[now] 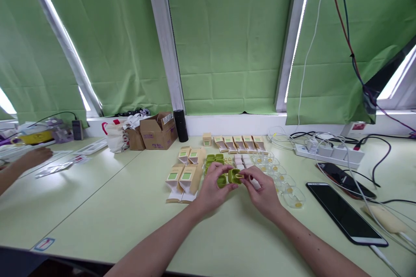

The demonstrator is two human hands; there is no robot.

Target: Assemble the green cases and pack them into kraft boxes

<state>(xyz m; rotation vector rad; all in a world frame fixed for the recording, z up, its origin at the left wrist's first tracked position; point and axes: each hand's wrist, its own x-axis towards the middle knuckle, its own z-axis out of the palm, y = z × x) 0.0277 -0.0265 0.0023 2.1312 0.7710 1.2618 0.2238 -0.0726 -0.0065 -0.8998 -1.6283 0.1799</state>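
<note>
My left hand point(214, 186) is closed on a small green square cup point(233, 176), held just above the table. My right hand point(261, 188) pinches a small pale yellow loop-shaped piece point(239, 176) against the cup's right side; its exact kind is hard to make out. Behind my hands stand more green cups point(215, 157), small yellow pieces point(228, 161) and pale pink and white blocks point(239, 161). Clear plastic cups point(294, 197) with yellow spots spread to the right. Left of my left hand are open cardboard boxes point(186, 177) with green windows.
More small boxes point(240, 143) line the back. A phone point(346, 212), a dark phone point(346, 179), cables and a power strip point(329, 153) lie at right. A large carton point(159, 130) and black cylinder point(180, 125) stand behind. Another person's hand point(37, 156) is at far left.
</note>
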